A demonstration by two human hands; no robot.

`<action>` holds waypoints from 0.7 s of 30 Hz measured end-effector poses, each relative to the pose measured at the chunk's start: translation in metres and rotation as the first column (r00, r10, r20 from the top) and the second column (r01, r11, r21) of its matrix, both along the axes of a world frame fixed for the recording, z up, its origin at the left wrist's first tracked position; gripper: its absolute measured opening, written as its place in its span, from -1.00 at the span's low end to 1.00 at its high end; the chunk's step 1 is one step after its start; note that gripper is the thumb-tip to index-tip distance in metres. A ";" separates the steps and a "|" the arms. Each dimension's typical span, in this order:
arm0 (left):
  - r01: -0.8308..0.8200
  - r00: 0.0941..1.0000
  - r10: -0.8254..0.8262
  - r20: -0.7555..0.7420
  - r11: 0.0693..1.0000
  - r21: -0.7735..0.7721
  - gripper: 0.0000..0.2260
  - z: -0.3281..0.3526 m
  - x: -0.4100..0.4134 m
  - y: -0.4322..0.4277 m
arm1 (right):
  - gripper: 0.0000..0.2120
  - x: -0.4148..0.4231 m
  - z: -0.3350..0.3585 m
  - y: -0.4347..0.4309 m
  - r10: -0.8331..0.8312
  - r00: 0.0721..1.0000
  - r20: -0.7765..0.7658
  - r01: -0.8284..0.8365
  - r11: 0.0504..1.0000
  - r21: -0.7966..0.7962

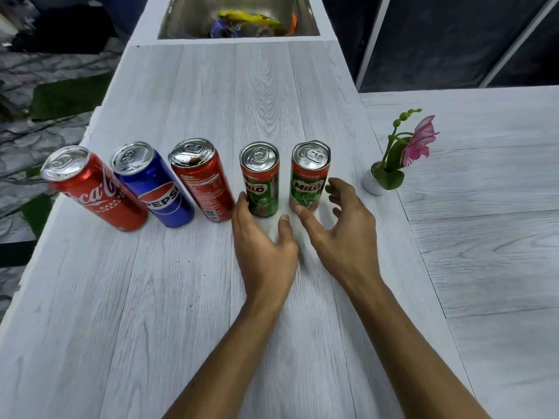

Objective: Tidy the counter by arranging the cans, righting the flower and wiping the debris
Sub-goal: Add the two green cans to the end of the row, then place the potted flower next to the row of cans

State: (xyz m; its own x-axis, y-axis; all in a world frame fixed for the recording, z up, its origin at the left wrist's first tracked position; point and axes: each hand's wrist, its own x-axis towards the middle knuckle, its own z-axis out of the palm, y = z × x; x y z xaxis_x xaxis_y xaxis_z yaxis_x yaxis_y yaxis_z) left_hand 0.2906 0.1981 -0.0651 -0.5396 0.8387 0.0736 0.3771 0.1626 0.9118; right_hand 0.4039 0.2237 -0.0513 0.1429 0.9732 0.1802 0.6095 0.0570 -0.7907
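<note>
While five cans stand on their bases in a row across the counter [211, 92], the arranging step looks nearly done. Farthest left is the Coca-Cola can [93, 189], then the Pepsi can [154, 189], then a second red can [201, 179] with brown muck on its lid.

Next comes the left Milo can [260, 182]. The left hand [263, 246] straddles its base, fingers apart: a fingertip lies against the can's left side and the thumb sits just right of it, not clamped.

The right Milo can [308, 176] stands just beside it. The right hand [341, 231] cups it loosely, thumb tip at its foot and the other fingers spread just off its right side, gripping nothing.

Further right, the flower [419, 140] already stands upright in its white pot [372, 184], well apart from the cans. At the far end, a sink [181, 13] holds wrappers.

I judge wiping comes next. It calls for lifting both hands away without nudging the Milo pair, finding a cloth (none is in view), and sweeping up the few dark specks [191, 304] on the near boards. The soiled lid likely needs care too.
</note>
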 end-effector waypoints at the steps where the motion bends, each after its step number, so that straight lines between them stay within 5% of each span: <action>1: 0.006 1.000 -0.006 0.006 1.000 -0.006 -0.33 -0.001 0.000 -0.004 | -0.29 0.002 0.000 -0.003 0.004 1.000 0.014 -0.004 1.000 -0.010; 6: 0.031 1.000 -0.031 0.005 0.998 -0.048 -0.33 0.001 -0.001 -0.027 | -0.37 0.017 0.003 -0.025 0.043 0.997 0.063 -0.040 0.998 -0.046; 12: 0.223 0.961 -0.225 -0.163 0.974 -0.031 -0.50 0.009 0.000 -0.055 | -0.47 0.046 0.005 -0.054 0.133 0.979 0.153 -0.122 0.989 -0.080; 21: 0.550 0.776 -0.538 -0.329 0.833 -0.064 -0.51 0.015 0.023 -0.059 | -0.41 0.101 0.004 -0.077 0.165 0.956 0.243 -0.142 0.984 -0.112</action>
